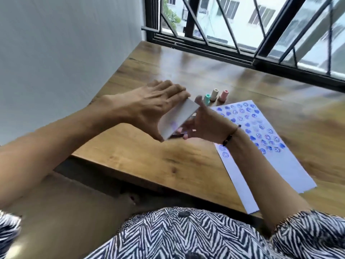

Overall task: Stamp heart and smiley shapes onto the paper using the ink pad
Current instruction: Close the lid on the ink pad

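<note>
A white sheet of paper (pixel 261 139) lies on the wooden table (pixel 153 161), covered with several blue heart and smiley prints. My left hand (pixel 149 107) grips the tilted white lid of the ink pad (pixel 177 120), which has a faint purple smear. My right hand (pixel 205 124) holds the pad's lower part from the other side; that base is mostly hidden by my fingers. Three small stamps stand behind my hands: a mint one (pixel 206 99), a beige one (pixel 214 94) and a pink one (pixel 224 95).
A white wall runs along the table's left edge. Black-framed windows with bars (pixel 233 34) close off the far side. The table's near edge (pixel 130 186) crosses above my lap and zebra-patterned clothing.
</note>
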Motion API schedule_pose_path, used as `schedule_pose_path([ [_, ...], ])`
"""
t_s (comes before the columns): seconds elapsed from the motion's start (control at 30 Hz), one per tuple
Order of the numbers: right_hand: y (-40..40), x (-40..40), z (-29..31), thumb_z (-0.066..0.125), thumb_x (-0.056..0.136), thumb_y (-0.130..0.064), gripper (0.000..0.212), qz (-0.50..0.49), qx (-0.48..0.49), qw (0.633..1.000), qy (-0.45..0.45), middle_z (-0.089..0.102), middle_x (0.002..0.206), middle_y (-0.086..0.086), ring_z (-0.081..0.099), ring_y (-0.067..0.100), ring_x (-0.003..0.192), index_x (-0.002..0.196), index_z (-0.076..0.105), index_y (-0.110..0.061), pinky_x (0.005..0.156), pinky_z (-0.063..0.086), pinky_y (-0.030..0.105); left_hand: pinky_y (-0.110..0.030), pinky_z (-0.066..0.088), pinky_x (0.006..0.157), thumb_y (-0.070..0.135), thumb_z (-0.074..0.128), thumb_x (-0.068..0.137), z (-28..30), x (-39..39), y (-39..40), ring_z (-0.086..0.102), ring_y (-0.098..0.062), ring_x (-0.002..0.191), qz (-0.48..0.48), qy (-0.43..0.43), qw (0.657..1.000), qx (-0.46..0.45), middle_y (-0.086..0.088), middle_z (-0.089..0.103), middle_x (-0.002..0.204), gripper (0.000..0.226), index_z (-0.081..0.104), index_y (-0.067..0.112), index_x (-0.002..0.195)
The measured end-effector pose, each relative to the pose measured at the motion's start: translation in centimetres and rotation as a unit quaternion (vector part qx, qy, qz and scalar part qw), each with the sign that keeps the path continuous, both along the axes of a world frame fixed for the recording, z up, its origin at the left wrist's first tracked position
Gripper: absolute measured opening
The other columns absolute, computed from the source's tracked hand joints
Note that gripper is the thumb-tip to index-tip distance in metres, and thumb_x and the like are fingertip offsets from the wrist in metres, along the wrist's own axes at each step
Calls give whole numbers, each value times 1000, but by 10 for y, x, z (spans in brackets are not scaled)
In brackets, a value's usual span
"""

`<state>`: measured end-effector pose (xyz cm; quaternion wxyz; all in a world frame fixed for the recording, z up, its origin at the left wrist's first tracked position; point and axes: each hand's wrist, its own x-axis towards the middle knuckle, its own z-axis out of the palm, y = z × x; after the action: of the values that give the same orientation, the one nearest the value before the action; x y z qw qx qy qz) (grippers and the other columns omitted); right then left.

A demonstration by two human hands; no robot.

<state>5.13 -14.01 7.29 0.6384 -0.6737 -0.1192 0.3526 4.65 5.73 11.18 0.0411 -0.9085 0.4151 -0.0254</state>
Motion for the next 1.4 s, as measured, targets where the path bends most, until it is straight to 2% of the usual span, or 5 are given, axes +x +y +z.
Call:
schedule_pose_path([
  [0.1,-8,-2,18,51,89,-36,37,-132,-131,973,-134,60,83,-5,55,7,70,111,52,-6,59,46,23,-42,22,108,75,57,51,-8,11,7,20,-27,127,33,8,999,34,-13,24,145,119,8,13,140],
  [0.27,8,-23,25,69,60,-59,87,-32,-384,847,-366,54,121,8,48,23,111,129,41,-13,96,40,31,-45,33,101,79,56,46,-15,19,-5,29,-26,115,12,-1,1000,9,-14,39,130,116,20,13,134],
  [0.67,19,-34,19,61,53,-74,100,-10,-531,755,-384,50,129,3,40,26,121,128,34,-15,93,39,46,-46,34,103,80,55,46,-32,19,-12,33,-29,115,34,9,999,-21,-14,42,127,117,26,7,132],
  [1.0,-5,-40,2,63,60,-59,75,-57,-578,747,-322,58,112,12,44,31,108,111,44,-7,81,40,41,-48,25,106,47,73,62,-83,-9,12,24,-24,133,209,178,949,-155,-6,33,144,110,1,21,141],
  [1.4,23,-32,-10,65,68,-56,78,-64,-524,788,-319,54,118,21,41,35,111,115,43,3,90,32,38,-40,36,91,44,70,61,-125,-40,-26,43,-26,106,337,53,858,-384,-4,55,119,103,11,16,141],
])
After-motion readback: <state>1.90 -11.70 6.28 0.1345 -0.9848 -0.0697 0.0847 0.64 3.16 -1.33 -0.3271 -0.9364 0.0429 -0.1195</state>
